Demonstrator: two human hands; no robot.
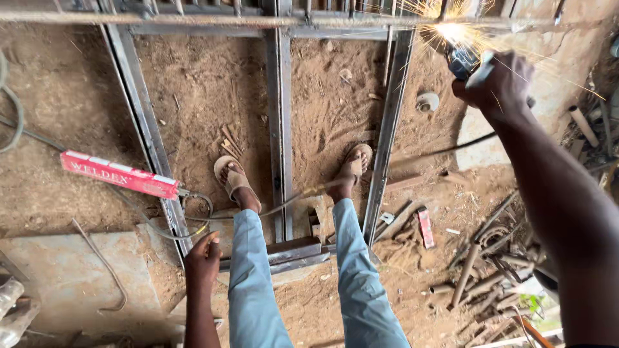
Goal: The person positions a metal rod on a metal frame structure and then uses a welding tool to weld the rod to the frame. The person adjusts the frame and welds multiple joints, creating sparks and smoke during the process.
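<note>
My right hand (501, 85) reaches to the upper right and grips a power grinder (462, 62). The grinder's tip meets a steel bar (193, 18) along the top, and bright sparks (451, 29) fly from it. My left hand (204, 256) is low at the left, fingers curled on the lower end of a slanted bar of the grey steel frame (143, 122). The frame lies on sandy ground. My legs in light blue trousers (253, 283) stand inside it, feet in sandals either side of the middle bar (281, 129).
A long red box of welding rods (119, 174) lies across the left frame bar, with a thin cable (193, 225) beside it. Rusty scrap rods and offcuts (483, 264) are piled at the lower right. A concrete slab (71, 277) sits at the lower left.
</note>
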